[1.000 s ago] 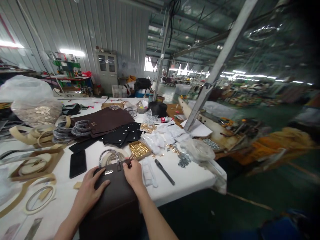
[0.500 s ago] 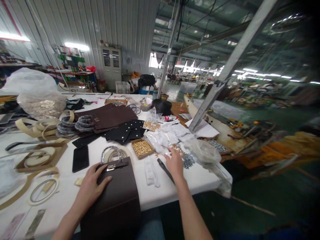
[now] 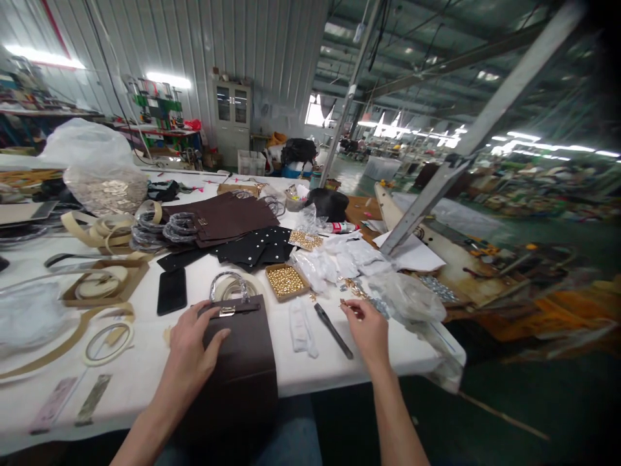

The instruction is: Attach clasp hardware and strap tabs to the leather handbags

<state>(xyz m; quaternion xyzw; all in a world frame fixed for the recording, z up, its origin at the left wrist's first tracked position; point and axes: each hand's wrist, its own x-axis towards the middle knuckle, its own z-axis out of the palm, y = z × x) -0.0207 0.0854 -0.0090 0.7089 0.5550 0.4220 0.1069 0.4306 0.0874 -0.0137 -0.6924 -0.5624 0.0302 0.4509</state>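
White table, black phone, tape roll

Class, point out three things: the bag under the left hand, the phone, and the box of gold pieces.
Bag (image 3: 246,351), head view: on its dark panel.
Phone (image 3: 172,291), head view: middle of its dark face.
Box (image 3: 293,295), head view: on its near wall.

The handbag presents a smooth, leather-like, low-sheen surface with a glossy metal clasp, the studs shiny and metallic, their box matt cardboard.
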